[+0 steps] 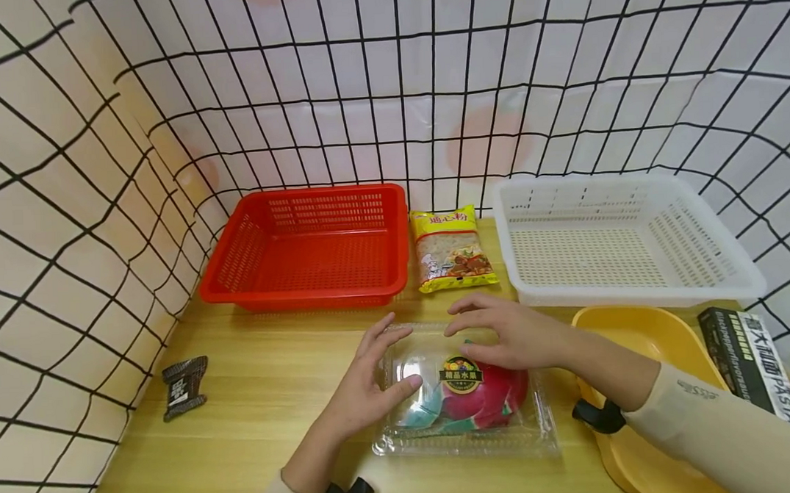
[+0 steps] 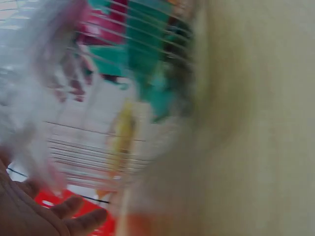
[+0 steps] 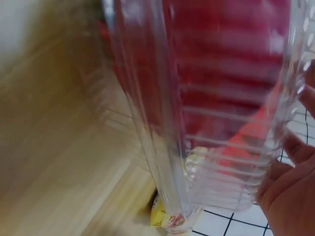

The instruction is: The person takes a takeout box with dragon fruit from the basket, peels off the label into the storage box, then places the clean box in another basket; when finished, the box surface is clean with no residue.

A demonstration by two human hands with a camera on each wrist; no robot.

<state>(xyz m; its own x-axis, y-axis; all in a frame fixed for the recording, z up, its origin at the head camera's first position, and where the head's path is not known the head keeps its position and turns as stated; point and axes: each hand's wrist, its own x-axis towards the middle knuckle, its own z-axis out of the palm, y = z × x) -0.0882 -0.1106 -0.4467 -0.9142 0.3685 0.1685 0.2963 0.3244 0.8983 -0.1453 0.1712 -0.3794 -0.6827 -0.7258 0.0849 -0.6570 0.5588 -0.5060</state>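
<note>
A clear plastic clamshell box (image 1: pixel 406 441) lies closed on the wooden table in front of me. A red fruit with green tips, like a dragon fruit (image 1: pixel 464 405), shows inside it, and the lid carries a black and gold round sticker (image 1: pixel 460 374). My left hand (image 1: pixel 358 395) is over the box's left side, thumb and fingers spread apart. Over the upper right of the lid is my right hand (image 1: pixel 508 333), fingers loosely bent and apart, partly covering the fruit. In the right wrist view the fingers (image 3: pixel 290 169) stand close beside the box's ribbed wall.
Behind the box are a red basket (image 1: pixel 311 301), a yellow pasta bag (image 1: pixel 453 250) and a white basket (image 1: pixel 635 295). A yellow tray (image 1: pixel 616 450) sits under my right forearm, beside a black pasta box (image 1: pixel 747 363). A small dark packet (image 1: pixel 185 386) lies at left. Black wire mesh (image 1: pixel 398 99) surrounds the table.
</note>
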